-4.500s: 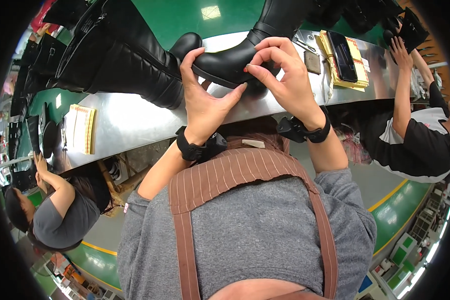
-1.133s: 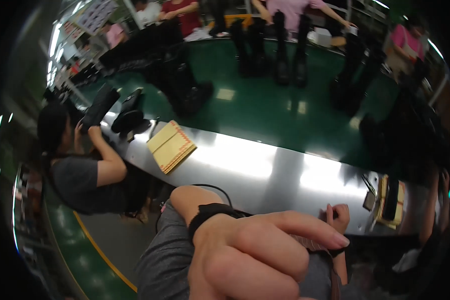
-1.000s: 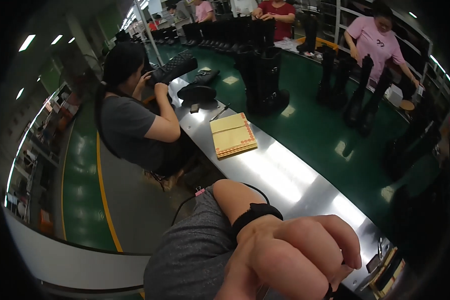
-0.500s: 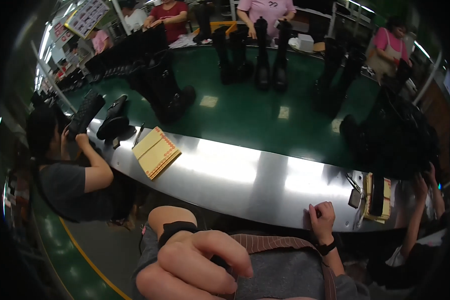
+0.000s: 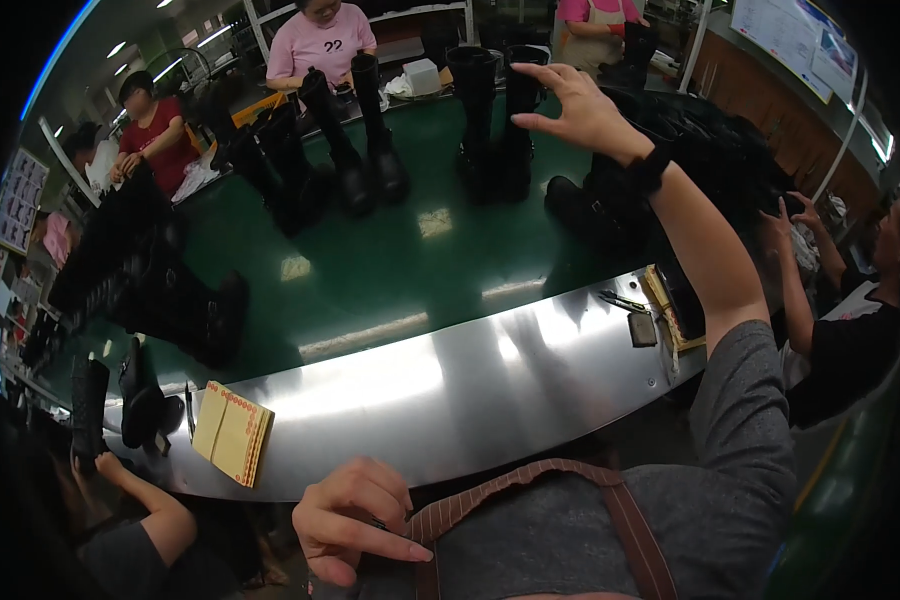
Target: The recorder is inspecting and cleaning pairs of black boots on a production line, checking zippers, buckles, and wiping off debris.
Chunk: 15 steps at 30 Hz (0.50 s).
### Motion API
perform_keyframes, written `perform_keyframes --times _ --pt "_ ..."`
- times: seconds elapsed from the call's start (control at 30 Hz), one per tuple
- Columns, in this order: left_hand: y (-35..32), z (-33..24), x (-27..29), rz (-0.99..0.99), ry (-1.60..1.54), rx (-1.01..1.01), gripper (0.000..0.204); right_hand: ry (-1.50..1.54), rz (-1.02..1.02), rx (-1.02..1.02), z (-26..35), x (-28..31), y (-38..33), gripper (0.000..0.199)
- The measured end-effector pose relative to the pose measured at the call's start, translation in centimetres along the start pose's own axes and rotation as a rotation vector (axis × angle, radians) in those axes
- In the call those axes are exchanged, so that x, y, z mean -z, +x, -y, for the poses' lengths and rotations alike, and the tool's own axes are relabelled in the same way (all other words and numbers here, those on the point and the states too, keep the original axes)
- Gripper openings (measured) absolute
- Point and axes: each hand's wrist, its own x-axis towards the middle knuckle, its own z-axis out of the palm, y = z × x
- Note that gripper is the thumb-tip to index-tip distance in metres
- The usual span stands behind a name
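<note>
My right hand (image 5: 585,112) stretches out over the bench, thumb and fingers spread in a wide C, nothing in them. Just behind its fingertips stands a pair of tall black boots, the right boot (image 5: 523,140) nearest the hand; I cannot tell whether they touch. My left hand (image 5: 355,515) hovers low in front of me by the brown apron strap (image 5: 515,478). Its fingers are loosely bent and apart, and no object shows in them. Another pair of tall black boots, including this one (image 5: 382,150), stands upright farther left.
A green conveyor belt (image 5: 370,265) runs behind the metal bench edge (image 5: 450,400). A yellow card stack (image 5: 232,432) lies at left, another (image 5: 662,300) at right by a small dark block (image 5: 642,330). Heaped black boots (image 5: 710,150) fill the right. Co-workers work on both sides and opposite.
My right hand has risen from the bench's front edge and reached out toward the boots, opening. My left hand has dropped back from close to the camera. The view has swung to the right.
</note>
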Motion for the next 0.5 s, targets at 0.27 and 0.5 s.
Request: perform_keyframes --times 0.27,0.5 --pt "-1.9 2.1 0.9 -0.363 0.233 0.34 0.037 -0.161 0.273 -0.255 -6.1 -11.3 12.9 0.1" --pt "-2.2 6.8 1.6 -0.391 0.299 0.709 0.013 -0.075 -0.074 -0.101 0.3 -6.9 3.6 0.068"
